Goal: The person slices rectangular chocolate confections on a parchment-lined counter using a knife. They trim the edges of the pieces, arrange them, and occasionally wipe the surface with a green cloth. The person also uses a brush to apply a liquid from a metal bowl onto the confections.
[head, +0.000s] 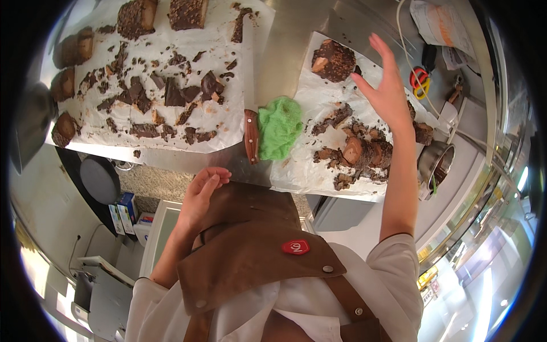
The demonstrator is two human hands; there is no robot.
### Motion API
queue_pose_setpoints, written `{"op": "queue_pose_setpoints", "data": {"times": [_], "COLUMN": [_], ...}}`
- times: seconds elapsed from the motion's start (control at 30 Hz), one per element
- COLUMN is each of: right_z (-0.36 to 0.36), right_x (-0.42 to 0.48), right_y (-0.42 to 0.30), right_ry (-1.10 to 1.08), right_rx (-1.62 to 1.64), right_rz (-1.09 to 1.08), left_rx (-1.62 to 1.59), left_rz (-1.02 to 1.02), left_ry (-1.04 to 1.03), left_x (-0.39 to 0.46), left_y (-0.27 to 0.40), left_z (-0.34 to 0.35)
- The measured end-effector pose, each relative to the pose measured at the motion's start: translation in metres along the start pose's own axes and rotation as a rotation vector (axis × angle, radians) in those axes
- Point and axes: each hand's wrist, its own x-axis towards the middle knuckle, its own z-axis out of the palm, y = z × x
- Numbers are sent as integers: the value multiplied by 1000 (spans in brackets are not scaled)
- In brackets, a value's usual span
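My right hand [386, 92] reaches over the right sheet of white paper [310, 100], fingers spread and holding nothing. Just left of its fingertips lies a chocolate-coated cake piece with chopped nuts [335, 60]. Nearer me, beside my forearm, sits a chocolate-coated roll [371, 153] among broken coating. My left hand [206, 188] hovers by the counter's front edge with its fingers loosely bent and nothing seen in it. Between the two papers are a green cloth [280, 128] and, touching it, a knife's riveted wooden handle [251, 137]; its blade is not seen.
Chocolate shards [173, 92] and several cake pieces [186, 15] cover the left paper [230, 124]. To the right are scissors with red and yellow handles [420, 83], a white cable [410, 55] and a steel bowl [436, 160]. A dark round pan [100, 179] stands below left.
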Motion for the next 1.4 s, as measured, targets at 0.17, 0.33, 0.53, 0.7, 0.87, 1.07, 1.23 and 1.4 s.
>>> {"op": "queue_pose_setpoints", "data": {"times": [0.17,0.33,0.53,0.7,0.87,1.07,1.23,1.4], "right_z": [-12,4,32,18,1,12,14,18], "right_x": [-95,-203,-279,-268,-239,-221,-219,-222], "right_y": [14,32,19,10,32,50,52,51], "right_ry": [200,495,532,323,85,-143,-167,-136], "right_rx": [253,541,452,180,-55,-249,-254,-253], "right_rz": [302,572,682,457,122,-20,-54,-91], "left_rx": [48,120,241,285,331,331,238,172], "left_rz": [13,26,36,45,70,91,107,149], "left_ry": [-23,-68,-129,-146,-172,-124,-48,-31], "left_x": [0,-2,-1,-2,-1,-11,-23,-32], "left_y": [7,17,24,26,19,5,-10,-24], "left_z": [8,29,56,77,90,102,109,107]}}
